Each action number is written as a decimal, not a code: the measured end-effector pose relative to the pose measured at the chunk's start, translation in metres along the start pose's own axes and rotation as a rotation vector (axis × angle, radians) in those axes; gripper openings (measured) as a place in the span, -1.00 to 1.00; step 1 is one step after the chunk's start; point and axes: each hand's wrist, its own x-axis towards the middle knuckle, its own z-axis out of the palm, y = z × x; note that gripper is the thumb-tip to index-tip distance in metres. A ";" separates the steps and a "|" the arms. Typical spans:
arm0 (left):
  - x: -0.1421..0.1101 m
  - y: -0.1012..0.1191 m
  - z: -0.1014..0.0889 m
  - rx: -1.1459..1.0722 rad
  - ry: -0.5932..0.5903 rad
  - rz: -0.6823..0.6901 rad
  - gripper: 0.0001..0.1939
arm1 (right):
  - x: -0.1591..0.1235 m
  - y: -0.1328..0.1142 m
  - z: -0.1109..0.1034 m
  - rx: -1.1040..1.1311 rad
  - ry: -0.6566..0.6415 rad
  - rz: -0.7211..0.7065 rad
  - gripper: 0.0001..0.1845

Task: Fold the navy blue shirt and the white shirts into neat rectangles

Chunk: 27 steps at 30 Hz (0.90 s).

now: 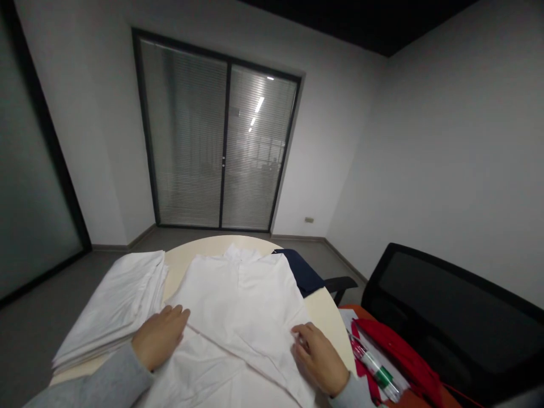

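A white shirt (244,294) lies spread on the round table, its collar at the far side and a long fold running diagonally across its lower half. My left hand (161,335) is at the shirt's left edge, fingers bent together on the fabric near the start of that fold. On the opposite edge, my right hand (319,358) has curled fingers and a bent thumb against the cloth. Both hands appear closed on the shirt, though the fingertips are partly hidden.
A stack of folded white cloth (114,303) sits at the table's left edge. Dark blue fabric (301,272) lies at the back right of the round table (329,317). Beside it stands a black mesh chair (450,306), with red fabric (395,351) and a clear bottle (378,368) nearby.
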 end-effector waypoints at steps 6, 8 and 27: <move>0.091 0.040 -0.037 -0.107 0.085 0.177 -0.63 | 0.110 -0.015 -0.052 -0.398 -0.053 -0.192 -0.61; 0.124 0.056 -0.036 -0.126 0.077 0.236 -0.58 | 0.156 -0.013 -0.052 -0.449 -0.093 -0.210 -0.58; 0.178 0.047 -0.009 -0.183 -0.098 0.110 -0.42 | 0.299 0.057 -0.022 -0.660 -0.192 -0.155 -0.61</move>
